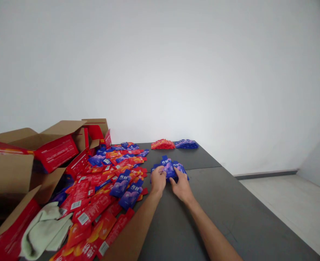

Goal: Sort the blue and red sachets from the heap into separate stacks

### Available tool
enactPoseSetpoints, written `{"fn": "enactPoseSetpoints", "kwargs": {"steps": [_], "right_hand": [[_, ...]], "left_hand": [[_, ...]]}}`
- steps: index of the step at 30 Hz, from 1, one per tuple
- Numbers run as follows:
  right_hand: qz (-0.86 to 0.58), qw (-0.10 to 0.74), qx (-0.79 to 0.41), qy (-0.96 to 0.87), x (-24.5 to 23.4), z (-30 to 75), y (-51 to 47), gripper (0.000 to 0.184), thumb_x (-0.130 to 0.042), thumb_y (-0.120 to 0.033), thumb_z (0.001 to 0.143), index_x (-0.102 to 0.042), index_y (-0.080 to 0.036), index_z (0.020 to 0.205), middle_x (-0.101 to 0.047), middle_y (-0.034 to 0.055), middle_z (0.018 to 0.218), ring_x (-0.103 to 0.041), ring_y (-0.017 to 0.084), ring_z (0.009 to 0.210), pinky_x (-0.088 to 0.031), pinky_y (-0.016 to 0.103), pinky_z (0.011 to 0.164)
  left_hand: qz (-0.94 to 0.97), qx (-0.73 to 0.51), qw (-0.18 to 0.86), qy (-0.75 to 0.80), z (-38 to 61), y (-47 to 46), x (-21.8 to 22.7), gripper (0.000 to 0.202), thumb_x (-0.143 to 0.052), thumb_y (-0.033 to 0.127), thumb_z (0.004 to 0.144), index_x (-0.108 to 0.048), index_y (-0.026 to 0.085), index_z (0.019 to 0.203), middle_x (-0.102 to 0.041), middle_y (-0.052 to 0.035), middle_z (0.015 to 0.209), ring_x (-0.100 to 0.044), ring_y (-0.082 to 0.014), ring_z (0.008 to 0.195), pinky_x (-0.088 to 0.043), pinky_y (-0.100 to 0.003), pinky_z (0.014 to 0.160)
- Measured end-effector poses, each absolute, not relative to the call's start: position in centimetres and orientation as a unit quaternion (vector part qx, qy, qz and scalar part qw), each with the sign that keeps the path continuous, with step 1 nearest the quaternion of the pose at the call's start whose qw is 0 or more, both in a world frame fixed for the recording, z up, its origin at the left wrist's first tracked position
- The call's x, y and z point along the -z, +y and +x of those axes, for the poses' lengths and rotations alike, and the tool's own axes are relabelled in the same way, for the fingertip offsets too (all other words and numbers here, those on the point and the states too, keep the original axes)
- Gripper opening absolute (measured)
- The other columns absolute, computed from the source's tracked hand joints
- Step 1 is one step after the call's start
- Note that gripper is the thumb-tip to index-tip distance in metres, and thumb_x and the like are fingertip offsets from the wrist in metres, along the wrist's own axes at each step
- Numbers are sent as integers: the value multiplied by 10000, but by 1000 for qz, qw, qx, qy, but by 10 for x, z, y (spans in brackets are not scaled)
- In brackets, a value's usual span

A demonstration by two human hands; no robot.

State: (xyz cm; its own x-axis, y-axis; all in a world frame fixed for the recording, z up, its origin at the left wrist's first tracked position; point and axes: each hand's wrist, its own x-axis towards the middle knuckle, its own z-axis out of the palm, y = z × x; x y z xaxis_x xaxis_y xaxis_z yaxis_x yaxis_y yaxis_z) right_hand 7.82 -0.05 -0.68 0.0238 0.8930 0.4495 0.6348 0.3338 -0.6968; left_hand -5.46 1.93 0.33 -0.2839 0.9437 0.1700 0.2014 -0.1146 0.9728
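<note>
Several flat purple-blue cartons (167, 168) with white lettering lie overlapping on the dark table, between and under my hands. At their left side my left hand (158, 180) has its fingers curled in, closed on the edge of a carton. My right hand (182, 186) rests at the lower right, thumb and fingers spread apart, touching the cartons. The fingertips partly cover them. Left of my forearms spreads a loose heap of red-orange cartons (94, 208), mixed with more purple cartons (131, 193).
Toward the table's far edge lie a fanned row of red cartons (162, 144) and a row of purple cartons (186, 144). Open cardboard boxes (57, 152) stand on the left, with a pale green cloth (46, 230) in front. The grey table (230, 217) ends at the right above a light floor.
</note>
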Motion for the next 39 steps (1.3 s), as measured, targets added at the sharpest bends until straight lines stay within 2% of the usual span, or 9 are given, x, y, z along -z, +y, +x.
{"fn": "enactPoseSetpoints", "kwargs": {"steps": [4, 8, 12, 17, 21, 24, 27, 32, 39], "right_hand": [[-578, 397, -68, -710, 16, 94, 9, 424, -506, -256, 885, -623, -207, 1290, -653, 120, 1234, -495, 308, 1141, -396, 450, 966], [-593, 384, -25, -707, 27, 106, 19, 357, -498, -256, 904, -665, -263, 1219, -679, 78, 1206, -447, 307, 1208, -339, 444, 979], [-603, 373, -7, -705, 37, 110, 23, 357, -454, -229, 922, -676, -302, 1191, -674, 56, 1236, -400, 305, 1284, -280, 467, 1012], [-619, 347, -17, -705, 43, 109, 24, 391, -446, -199, 911, -666, -327, 1208, -643, 46, 1299, -386, 307, 1301, -276, 504, 1014], [-626, 336, -18, -703, 44, 107, 24, 403, -457, -197, 905, -653, -314, 1237, -597, 55, 1365, -381, 312, 1313, -293, 512, 1023], [-627, 319, -29, -711, 44, 107, 24, 420, -439, -190, 914, -628, -296, 1273, -551, 64, 1417, -384, 309, 1336, -321, 515, 1021], [-624, 311, -31, -716, 45, 107, 24, 436, -425, -172, 917, -610, -283, 1296, -538, 81, 1428, -410, 289, 1338, -331, 508, 1032], [-620, 321, -24, -715, 46, 107, 25, 422, -432, -190, 921, -612, -259, 1297, -544, 109, 1415, -440, 281, 1323, -350, 488, 1034], [-610, 338, -3, -717, 38, 98, 17, 435, -462, -213, 905, -599, -255, 1315, -521, 92, 1436, -388, 309, 1347, -330, 488, 1052]], "left_hand": [[588, -499, 282, 570, -48, 28, -7, 344, -533, 98, 842, -689, 144, 1145, -701, -108, 1195, -636, -194, 1124, -465, -337, 1021], [688, -409, 190, 569, -41, 26, -11, 412, -581, 117, 811, -677, 163, 1208, -629, -105, 1327, -535, -221, 1267, -358, -366, 1121], [723, -297, 113, 613, -35, 22, -7, 401, -533, 211, 886, -635, 188, 1274, -584, -119, 1379, -491, -278, 1291, -340, -434, 1096], [746, -243, 62, 616, -31, 18, 4, 412, -447, 219, 926, -600, 206, 1308, -594, -115, 1354, -495, -296, 1249, -338, -456, 1072], [761, -228, 35, 607, -31, 12, 9, 449, -395, 196, 934, -562, 213, 1351, -569, -108, 1383, -459, -293, 1283, -310, -463, 1097], [759, -233, 26, 608, -31, 10, 11, 446, -424, 223, 926, -560, 178, 1349, -529, -142, 1417, -403, -322, 1333, -281, -495, 1113], [756, -230, 25, 612, -31, 10, 13, 451, -432, 215, 920, -552, 197, 1354, -510, -128, 1439, -361, -317, 1371, -257, -501, 1129], [755, -227, 27, 615, -32, 9, 14, 472, -435, 195, 910, -530, 236, 1371, -529, -96, 1430, -363, -296, 1372, -251, -495, 1135], [739, -244, 11, 628, -49, -8, 10, 494, -494, 219, 879, -520, 186, 1372, -489, -145, 1450, -362, -316, 1366, -235, -498, 1145]]}}
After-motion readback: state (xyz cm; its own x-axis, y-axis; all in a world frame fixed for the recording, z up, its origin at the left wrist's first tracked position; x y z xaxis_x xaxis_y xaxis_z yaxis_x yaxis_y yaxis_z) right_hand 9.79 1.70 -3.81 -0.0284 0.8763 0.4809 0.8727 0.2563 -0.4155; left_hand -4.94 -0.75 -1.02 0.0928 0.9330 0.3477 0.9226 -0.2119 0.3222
